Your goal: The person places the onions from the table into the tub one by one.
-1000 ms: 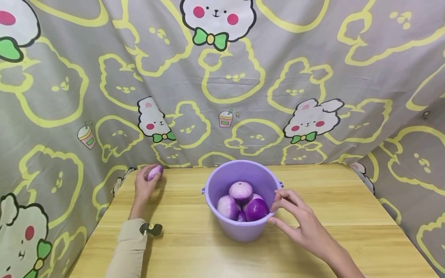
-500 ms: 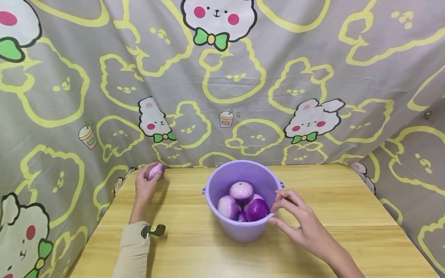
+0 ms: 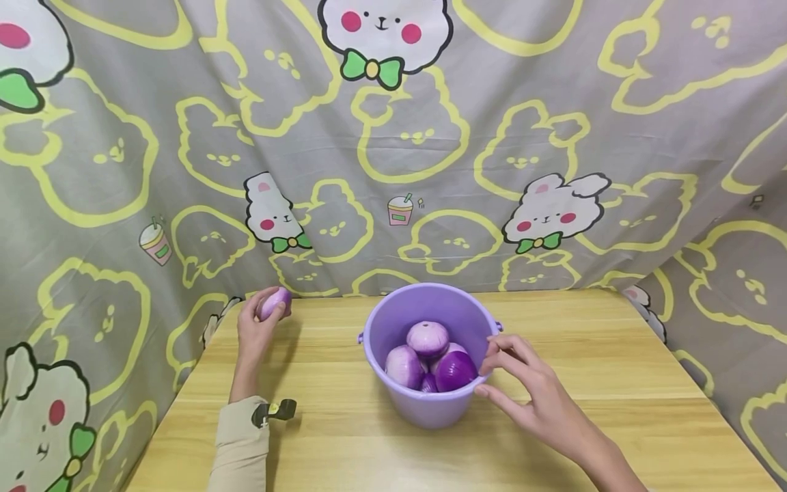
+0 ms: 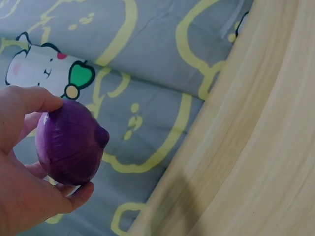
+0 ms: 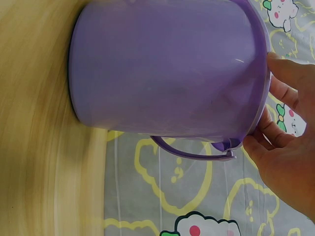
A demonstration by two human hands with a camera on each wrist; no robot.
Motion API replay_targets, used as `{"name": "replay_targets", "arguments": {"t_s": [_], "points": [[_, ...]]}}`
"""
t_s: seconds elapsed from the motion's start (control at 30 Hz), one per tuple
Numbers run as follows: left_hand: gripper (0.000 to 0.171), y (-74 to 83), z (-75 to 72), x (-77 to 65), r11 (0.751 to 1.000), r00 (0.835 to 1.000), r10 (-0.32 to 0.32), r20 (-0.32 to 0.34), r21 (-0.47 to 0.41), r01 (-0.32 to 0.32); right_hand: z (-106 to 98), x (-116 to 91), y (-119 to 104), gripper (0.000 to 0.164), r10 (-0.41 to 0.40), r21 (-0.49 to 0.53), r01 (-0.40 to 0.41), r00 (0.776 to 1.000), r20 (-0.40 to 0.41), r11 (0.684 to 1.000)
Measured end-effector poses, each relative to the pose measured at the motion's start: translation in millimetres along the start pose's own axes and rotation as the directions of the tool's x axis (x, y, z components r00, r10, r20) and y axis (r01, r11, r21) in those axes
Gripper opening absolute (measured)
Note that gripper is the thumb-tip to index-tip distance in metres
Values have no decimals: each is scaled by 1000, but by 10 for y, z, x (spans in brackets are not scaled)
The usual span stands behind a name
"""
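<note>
At the far left of the table, my left hand (image 3: pixel 255 328) holds a purple onion (image 3: pixel 274 304) between thumb and fingers. In the left wrist view this onion (image 4: pixel 74 142) shows its pointed tip facing right, with the fingers curled round its near side. My right hand (image 3: pixel 535 393) grips the right rim of a light purple bucket (image 3: pixel 430 410), fingertips over the edge and thumb at the outside. Several onions (image 3: pixel 427 339) lie inside the bucket, some partly hidden by others. The right wrist view shows the bucket's outer wall (image 5: pixel 167 69) and the fingers at its rim.
The bucket stands on a wooden table (image 3: pixel 332 437). Its handle (image 5: pixel 192 155) hangs down on the far side. A patterned grey curtain (image 3: pixel 344 150) closes off the back and both sides. A small black device (image 3: pixel 273 412) sits on the left sleeve.
My left hand has risen slightly with the onion, and its sleeve has shifted a little to the right. The right hand and bucket have stayed put.
</note>
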State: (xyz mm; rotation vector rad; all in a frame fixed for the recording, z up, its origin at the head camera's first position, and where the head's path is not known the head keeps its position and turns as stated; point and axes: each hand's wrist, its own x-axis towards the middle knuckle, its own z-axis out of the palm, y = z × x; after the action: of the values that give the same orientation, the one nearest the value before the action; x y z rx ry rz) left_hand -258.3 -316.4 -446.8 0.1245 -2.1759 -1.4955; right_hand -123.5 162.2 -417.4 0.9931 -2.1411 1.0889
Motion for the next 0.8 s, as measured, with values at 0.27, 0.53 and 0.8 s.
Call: {"name": "replay_targets", "arguments": {"t_s": [0.27,0.53,0.8], "points": [[38,36,-10,-39,1000,1000,14,1,7,-14,-10,0,-5,44,4,2,-4,1000,5,1000],[36,361,-77,-135,997,997,80,7,1,-80,-25,30,-12,43,0,10,0,1000,1,1000],[37,445,-93,-161,997,999,51,13,-54,-50,-15,17,1,43,7,4,-7,1000,6,1000]]}}
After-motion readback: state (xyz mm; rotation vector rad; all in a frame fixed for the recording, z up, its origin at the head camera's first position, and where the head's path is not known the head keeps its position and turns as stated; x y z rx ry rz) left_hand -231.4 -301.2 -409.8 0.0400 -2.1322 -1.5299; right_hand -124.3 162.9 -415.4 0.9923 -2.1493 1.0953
